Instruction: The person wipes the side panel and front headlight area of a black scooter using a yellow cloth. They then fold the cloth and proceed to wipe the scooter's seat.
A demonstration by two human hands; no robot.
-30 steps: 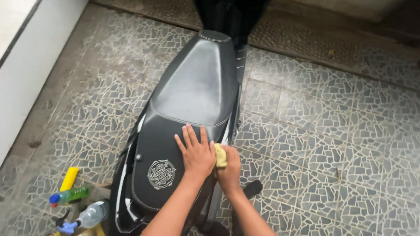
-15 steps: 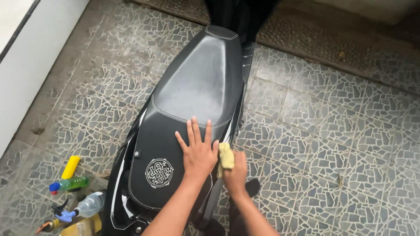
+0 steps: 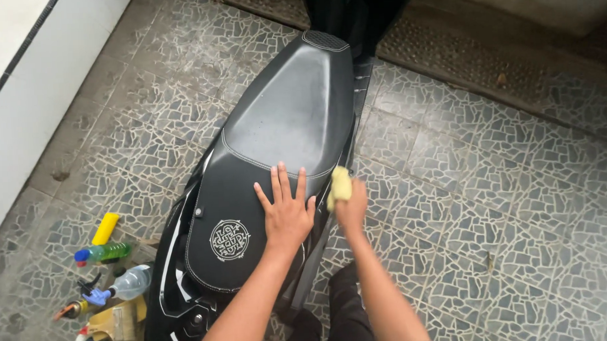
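Left hand: the left hand [image 3: 286,215] lies flat on the black scooter seat [image 3: 282,144], fingers spread, its grip open and holding nothing.
Right hand: the right hand [image 3: 350,204] has its grip closed on a yellow sponge [image 3: 340,186].
Sponge: it is pressed against the right edge of the seat, just beside the left hand's fingertips.
Seat: it runs lengthwise away from the camera, with white stitching and a white knot emblem [image 3: 230,239] near the left wrist.
Floor: mosaic-patterned tiles [image 3: 493,204] surround the scooter.
Left of scooter: a yellow bottle [image 3: 105,228], a green bottle with a blue cap [image 3: 104,253], a clear spray bottle [image 3: 122,286] and a brush [image 3: 114,323] lie together on the floor.
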